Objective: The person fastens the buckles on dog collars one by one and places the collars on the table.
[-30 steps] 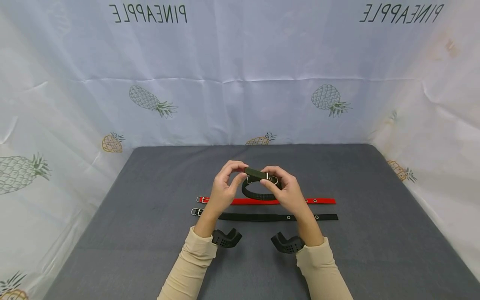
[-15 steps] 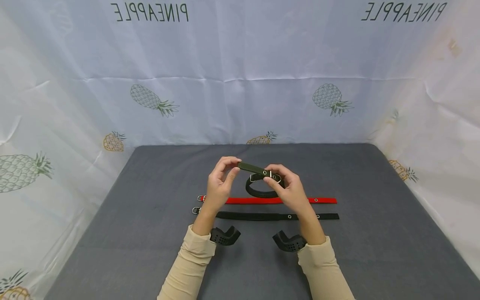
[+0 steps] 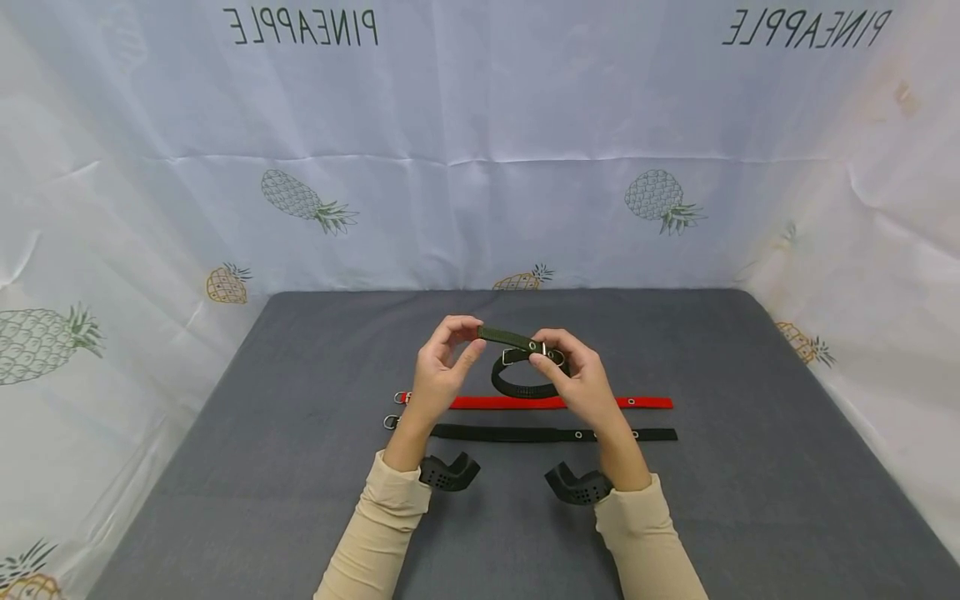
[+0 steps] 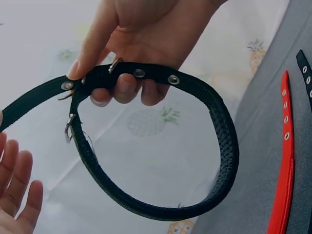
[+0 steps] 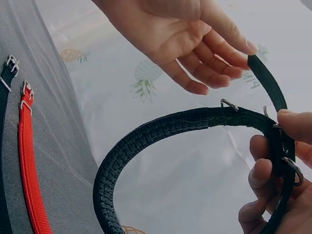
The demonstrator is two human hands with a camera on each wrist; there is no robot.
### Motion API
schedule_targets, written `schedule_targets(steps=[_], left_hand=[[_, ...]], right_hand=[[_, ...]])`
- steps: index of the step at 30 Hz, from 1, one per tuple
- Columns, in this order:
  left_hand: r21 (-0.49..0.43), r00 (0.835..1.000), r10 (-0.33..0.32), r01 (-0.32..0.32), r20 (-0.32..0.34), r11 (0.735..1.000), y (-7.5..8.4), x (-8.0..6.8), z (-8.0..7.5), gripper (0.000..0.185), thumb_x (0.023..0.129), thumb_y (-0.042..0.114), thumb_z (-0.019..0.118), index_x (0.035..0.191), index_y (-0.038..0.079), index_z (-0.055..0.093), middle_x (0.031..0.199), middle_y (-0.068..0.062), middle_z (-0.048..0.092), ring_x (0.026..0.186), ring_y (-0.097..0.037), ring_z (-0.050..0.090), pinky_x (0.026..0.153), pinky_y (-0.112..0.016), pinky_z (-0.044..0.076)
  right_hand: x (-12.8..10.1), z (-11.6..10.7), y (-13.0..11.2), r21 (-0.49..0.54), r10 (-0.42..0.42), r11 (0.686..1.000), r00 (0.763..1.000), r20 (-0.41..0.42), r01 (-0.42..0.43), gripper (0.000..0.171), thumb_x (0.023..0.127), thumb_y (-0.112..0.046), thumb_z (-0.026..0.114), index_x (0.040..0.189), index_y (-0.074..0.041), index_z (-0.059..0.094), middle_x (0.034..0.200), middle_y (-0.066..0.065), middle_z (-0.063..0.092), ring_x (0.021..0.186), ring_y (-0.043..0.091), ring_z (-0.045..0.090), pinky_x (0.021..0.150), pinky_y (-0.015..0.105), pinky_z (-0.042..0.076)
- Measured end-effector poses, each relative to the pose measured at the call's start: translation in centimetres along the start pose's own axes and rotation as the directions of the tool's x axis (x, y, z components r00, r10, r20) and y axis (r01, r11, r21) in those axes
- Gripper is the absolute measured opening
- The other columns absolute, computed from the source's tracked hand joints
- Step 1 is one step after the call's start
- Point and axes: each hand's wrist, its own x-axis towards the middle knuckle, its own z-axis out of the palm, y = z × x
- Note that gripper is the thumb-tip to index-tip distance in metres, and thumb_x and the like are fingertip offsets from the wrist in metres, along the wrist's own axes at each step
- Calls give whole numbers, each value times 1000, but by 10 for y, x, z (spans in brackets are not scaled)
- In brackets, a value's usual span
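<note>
Both hands working a dark green collar (image 3: 525, 367) into a buckled loop above the grey table (image 3: 300, 467), backdrop cloth (image 3: 480, 167) hanging behind.

Largest first: table is carrying a red collar (image 3: 540, 402) and a black collar (image 3: 540, 434), both lying flat and straight, well below the raised loop. Green collar is hanging in the air between the hands, its strap tail now pulled out leftward; a second ago it was sitting bunched at the buckle (image 3: 540, 348), so the strap is looking freshly drawn through and the loop tighter. Right hand (image 3: 581, 383) is clamping thumb and fingers on the buckle end. Left hand (image 3: 442, 371) is pinching the tail tip, fingers curled; wrist view is showing the lower fingers relaxed.
</note>
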Motion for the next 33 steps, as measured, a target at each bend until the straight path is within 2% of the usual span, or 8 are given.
schedule_targets(steps=[5, 10, 13, 16, 22, 26, 31, 33], left_hand=[[9, 998, -65, 65, 9, 998, -3, -1, 3, 24, 91, -5, 59, 114, -13, 54, 106, -5, 58, 101, 1, 56, 93, -15, 47], [65, 989, -123, 118, 82, 991, -7, -3, 8, 21, 92, -3, 59, 113, -7, 58, 109, -24, 58, 105, -7, 58, 98, -22, 48], [100, 978, -166, 154, 128, 983, -8, -5, 13, 21, 93, 1, 59, 113, -4, 60, 112, -24, 59, 108, -20, 59, 100, -29, 49], [130, 966, -211, 193, 146, 973, -7, -7, 17, 22, 94, 4, 58, 115, -4, 60, 115, -23, 61, 111, -30, 59, 102, -37, 49], [133, 951, -270, 251, 153, 959, -5, -9, 21, 25, 96, 6, 56, 118, -4, 59, 116, -24, 63, 113, -37, 59, 101, -45, 49], [118, 949, -269, 252, 163, 961, -4, -8, 21, 24, 96, 6, 56, 117, -6, 59, 114, -25, 64, 108, -31, 63, 97, -36, 52], [61, 950, -259, 252, 174, 966, -4, -8, 20, 24, 97, 6, 55, 115, -8, 59, 107, -29, 63, 88, -4, 62, 84, -22, 54], [36, 948, -265, 263, 175, 964, -4, -8, 20, 24, 97, 7, 55, 115, -9, 59, 105, -30, 62, 82, 0, 58, 80, -20, 54]], right_hand=[[0, 0, 1, -3, -2, 1000, 1000, -9, 2, 16, 92, 1, 59, 108, 3, 60, 88, -9, 53, 76, 3, 49, 68, 19, 45], [0, 1, 0, 17, -11, 1000, 1000, -4, 11, 16, 92, 2, 57, 108, 4, 59, 86, -12, 53, 73, 4, 49, 65, 24, 46], [0, 2, -1, 32, -19, 999, 1000, 9, 19, 16, 93, 2, 57, 109, 5, 58, 86, -12, 53, 73, 3, 49, 65, 23, 47], [0, 4, -2, 43, -29, 999, 999, 23, 28, 16, 93, 2, 56, 109, 6, 57, 86, -11, 52, 73, 3, 50, 64, 22, 46], [0, 5, -2, 54, -33, 998, 999, 29, 32, 15, 94, 2, 56, 108, 6, 57, 86, -12, 53, 72, 3, 51, 65, 20, 47], [0, 6, -1, 55, -38, 998, 999, 32, 36, 16, 94, 2, 55, 109, 6, 57, 87, -13, 54, 73, 3, 52, 66, 20, 49], [0, 6, -2, 61, -47, 997, 998, 35, 45, 16, 94, 1, 55, 109, 7, 57, 87, -14, 55, 73, 3, 52, 67, 20, 50], [0, 7, -2, 69, -53, 996, 998, 37, 50, 17, 95, 1, 54, 110, 8, 57, 87, -14, 55, 73, 2, 52, 68, 19, 50]])
